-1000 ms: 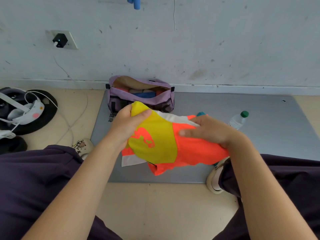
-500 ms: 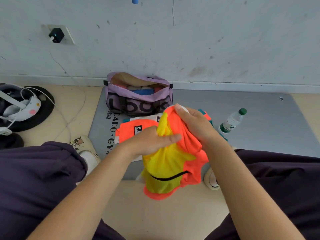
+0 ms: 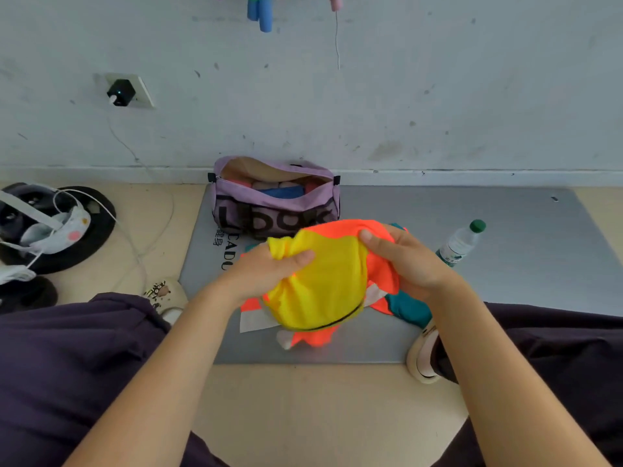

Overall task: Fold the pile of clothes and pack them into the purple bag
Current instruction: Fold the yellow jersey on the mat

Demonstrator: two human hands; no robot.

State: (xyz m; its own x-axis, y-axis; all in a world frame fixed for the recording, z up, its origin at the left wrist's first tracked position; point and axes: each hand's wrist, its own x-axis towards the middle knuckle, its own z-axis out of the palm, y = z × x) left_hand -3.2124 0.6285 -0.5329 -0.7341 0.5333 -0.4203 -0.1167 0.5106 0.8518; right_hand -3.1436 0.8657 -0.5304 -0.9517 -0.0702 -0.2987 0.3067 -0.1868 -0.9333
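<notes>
While both hands (left (image 3: 269,269), right (image 3: 408,261)) grip one yellow-orange garment (image 3: 323,281), fingers curled | one purple bag (image 3: 269,210) unzipped

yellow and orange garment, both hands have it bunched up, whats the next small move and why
Probably carry the yellow and orange garment forward and push it into the purple bag. The left hand and right hand both grip it as a compact bundle above the grey mat, and the bag sits just beyond, unzipped, with folded clothes inside and room on top.
</notes>
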